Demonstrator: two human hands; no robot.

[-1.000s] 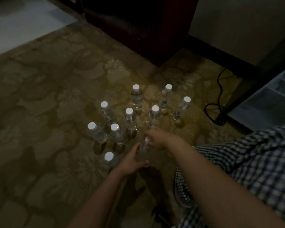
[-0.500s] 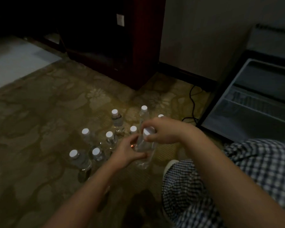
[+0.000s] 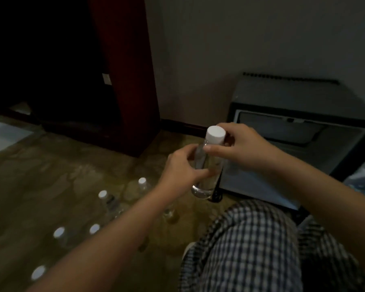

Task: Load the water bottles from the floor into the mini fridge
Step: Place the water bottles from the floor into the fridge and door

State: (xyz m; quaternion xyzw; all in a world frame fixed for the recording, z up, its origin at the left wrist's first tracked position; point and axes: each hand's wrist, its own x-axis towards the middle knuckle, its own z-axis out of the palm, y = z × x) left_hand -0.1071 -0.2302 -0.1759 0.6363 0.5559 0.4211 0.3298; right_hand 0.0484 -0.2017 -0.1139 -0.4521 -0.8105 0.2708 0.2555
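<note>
Bottles (image 3: 105, 199) left of fridge (image 3: 299, 131)

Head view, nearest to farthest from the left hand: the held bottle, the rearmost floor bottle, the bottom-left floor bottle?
1. Held bottle, in the grip of the left hand.
2. Rearmost floor bottle, standing just left of and below the hand.
3. Bottom-left floor bottle, at the frame's lower left edge.

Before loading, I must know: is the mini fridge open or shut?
Open: the mini fridge shows its pale interior behind the held bottle.
</note>
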